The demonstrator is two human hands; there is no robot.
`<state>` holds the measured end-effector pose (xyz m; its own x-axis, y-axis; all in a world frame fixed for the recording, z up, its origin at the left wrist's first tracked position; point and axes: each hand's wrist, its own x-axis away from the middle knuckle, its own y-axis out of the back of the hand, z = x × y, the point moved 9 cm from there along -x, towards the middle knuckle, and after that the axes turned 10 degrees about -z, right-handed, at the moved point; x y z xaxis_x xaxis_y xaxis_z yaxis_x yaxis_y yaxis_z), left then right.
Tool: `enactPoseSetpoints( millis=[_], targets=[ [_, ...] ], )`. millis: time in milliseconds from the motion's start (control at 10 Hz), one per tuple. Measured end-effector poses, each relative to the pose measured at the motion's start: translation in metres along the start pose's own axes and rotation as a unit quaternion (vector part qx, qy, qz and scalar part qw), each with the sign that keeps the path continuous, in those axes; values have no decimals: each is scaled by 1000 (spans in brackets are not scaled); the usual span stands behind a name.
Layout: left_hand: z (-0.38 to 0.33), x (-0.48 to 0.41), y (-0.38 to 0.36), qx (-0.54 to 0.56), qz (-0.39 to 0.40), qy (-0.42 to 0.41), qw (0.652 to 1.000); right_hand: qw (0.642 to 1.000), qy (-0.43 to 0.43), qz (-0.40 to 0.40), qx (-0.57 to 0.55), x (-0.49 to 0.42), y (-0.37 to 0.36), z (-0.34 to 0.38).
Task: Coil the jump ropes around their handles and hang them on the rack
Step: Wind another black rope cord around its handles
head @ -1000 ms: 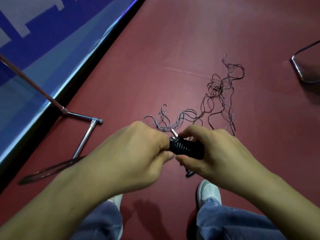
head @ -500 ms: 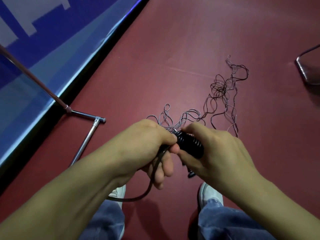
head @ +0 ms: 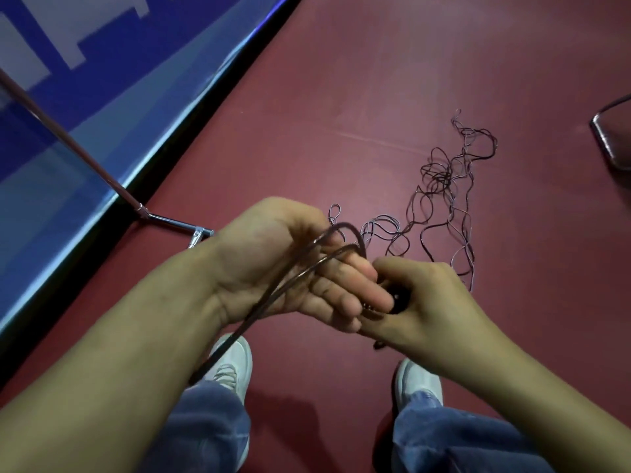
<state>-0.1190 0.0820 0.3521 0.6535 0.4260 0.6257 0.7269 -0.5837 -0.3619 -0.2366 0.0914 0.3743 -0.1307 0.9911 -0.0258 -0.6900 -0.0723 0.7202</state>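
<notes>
My right hand (head: 433, 302) grips the black jump rope handles (head: 400, 299), which its fingers mostly hide. My left hand (head: 286, 268) is turned palm up right beside them, fingertips against the handles. Two strands of the dark cord (head: 300, 273) run across its palm and loop over its upper fingers. From there the cord drops toward my left shoe. The rest of the thin rope (head: 444, 199) lies tangled on the red floor beyond my hands. The rack's chrome pole and foot (head: 170, 221) stand to the left.
A blue and white wall panel (head: 102, 107) with a black base runs along the left. Another metal frame (head: 611, 145) sits at the right edge. My two white shoes (head: 232, 367) and jeans are below my hands on the red floor (head: 341, 97).
My left hand has rolled from knuckles up to palm up, carrying the cord round with it. The right hand still holds the handles, now lower and more covered.
</notes>
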Motion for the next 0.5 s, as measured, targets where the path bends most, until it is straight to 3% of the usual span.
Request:
enactPoseSetpoints(
  millis=[100,200,300,500],
  targets=[
    [-22,1,-19,192,145,8,971,999,2,34,-30,-1,0,6],
    [-35,4,-6,255,145,-140,946,997,-1,64,-40,4,-11,6],
    [-28,-6,7,257,59,-177,948,997,-5,62,-53,7,-11,6],
    [-25,-11,21,287,-148,-265,909,995,-11,67,-78,5,-2,12]
  ],
)
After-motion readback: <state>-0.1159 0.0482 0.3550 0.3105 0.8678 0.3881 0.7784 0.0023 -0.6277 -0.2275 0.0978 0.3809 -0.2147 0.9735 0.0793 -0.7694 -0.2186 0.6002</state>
